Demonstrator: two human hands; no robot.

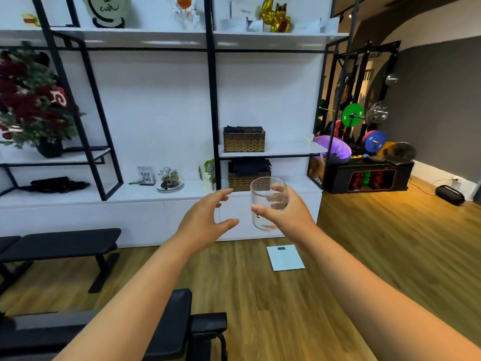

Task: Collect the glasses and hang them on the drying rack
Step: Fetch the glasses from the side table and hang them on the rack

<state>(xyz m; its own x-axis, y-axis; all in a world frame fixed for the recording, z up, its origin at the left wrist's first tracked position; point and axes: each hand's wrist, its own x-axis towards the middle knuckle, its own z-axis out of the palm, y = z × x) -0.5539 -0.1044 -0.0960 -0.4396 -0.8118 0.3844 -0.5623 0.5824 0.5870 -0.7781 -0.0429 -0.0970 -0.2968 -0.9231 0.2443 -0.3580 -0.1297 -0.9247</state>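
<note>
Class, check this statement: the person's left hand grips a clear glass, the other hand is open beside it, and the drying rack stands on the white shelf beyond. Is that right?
One detail is wrong: the head view shows the right hand gripping the clear glass, while the left hand is the open one beside it. The drying rack does stand on the white shelf beyond.

— Obscured items?
— Rack (169, 178) left of the basket (246, 178): too small to count pegs or glasses. Glass (268, 204) partly covers that basket.
— Cropped?
— Bench (59, 247), left edge.
</note>
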